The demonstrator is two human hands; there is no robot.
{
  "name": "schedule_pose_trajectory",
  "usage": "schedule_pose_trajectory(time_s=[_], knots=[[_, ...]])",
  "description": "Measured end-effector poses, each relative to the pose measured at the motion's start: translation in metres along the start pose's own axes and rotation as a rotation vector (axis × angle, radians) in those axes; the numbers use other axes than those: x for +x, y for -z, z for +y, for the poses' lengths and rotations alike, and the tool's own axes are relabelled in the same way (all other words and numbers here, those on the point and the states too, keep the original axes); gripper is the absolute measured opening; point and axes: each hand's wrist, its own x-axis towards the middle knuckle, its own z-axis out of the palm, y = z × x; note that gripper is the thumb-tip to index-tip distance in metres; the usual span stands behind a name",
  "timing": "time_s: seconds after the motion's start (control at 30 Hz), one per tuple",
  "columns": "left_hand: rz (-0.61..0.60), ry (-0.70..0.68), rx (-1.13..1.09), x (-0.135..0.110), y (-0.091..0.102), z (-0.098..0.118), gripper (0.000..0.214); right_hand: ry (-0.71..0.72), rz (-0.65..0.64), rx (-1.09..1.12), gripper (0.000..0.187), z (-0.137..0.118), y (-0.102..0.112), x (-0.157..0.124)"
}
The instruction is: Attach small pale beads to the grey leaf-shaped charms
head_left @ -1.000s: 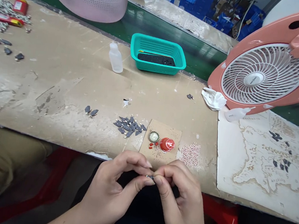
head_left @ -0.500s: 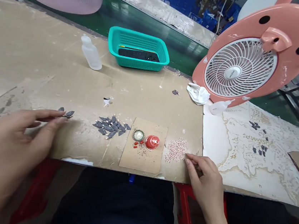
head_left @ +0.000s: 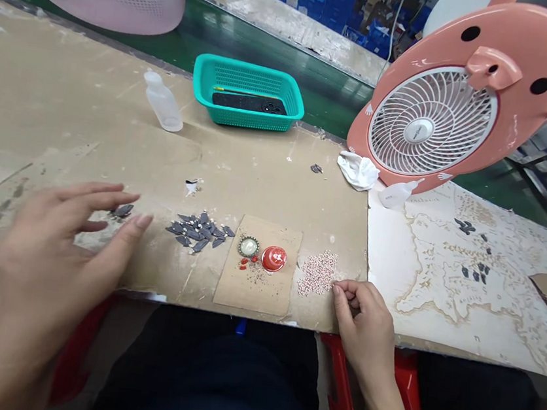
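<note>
My left hand is open above the table, thumb and fingers apart, with nothing between them. Just behind its fingers lie a few dark grey leaf-shaped pieces. To its right is a pile of similar grey pieces, some with pale tips. My right hand has thumb and forefinger pinched together at the edge of a heap of tiny pinkish-white beads; whatever is in the pinch is too small to make out. Between the piles, a cardboard piece bears a glossy red blob and a bottle cap.
A green basket with a phone in it stands at the back, beside a translucent bottle. A pink fan, crumpled tissue and small dropper bottle stand right of it. A map-printed sheet covers the right side.
My left hand has opened and let go of a grey piece, which lies with others on the table. My right hand stays pinched beside the beads. The view has shifted slightly.
</note>
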Motion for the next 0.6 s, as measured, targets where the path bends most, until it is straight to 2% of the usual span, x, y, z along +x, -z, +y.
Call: schedule_pose_trajectory(time_s=[0.07, 0.1, 0.17, 0.23, 0.33, 0.43, 0.5, 0.6], knots=[[0.107, -0.081, 0.172, 0.0, -0.008, 0.015, 0.034, -0.008, 0.015, 0.038, 0.017, 0.0, 0.001, 0.0], [0.123, -0.121, 0.191, -0.002, -0.013, 0.022, 0.029, -0.01, 0.025, 0.061, 0.017, -0.001, 0.002, 0.0], [0.068, -0.172, 0.072, -0.009, -0.023, 0.036, 0.017, -0.006, 0.042, 0.108, 0.017, -0.006, 0.004, 0.0], [-0.06, -0.166, -0.099, -0.02, -0.034, 0.051, 0.012, -0.003, 0.043, 0.178, 0.016, -0.017, 0.007, -0.003], [-0.397, 0.018, -0.374, -0.036, -0.05, 0.073, 0.008, 0.036, 0.007, 0.313, 0.013, -0.039, 0.011, -0.009], [-0.695, 0.273, -0.582, -0.044, -0.061, 0.089, 0.012, 0.21, -0.029, 0.348, 0.01, -0.06, 0.012, -0.015], [-0.76, 0.381, -0.669, -0.045, -0.064, 0.092, 0.019, 0.346, -0.032, 0.311, 0.011, -0.068, 0.011, -0.017], [-0.761, 0.435, -0.724, -0.046, -0.063, 0.089, 0.026, 0.455, -0.012, 0.268, 0.012, -0.074, 0.007, -0.017]])
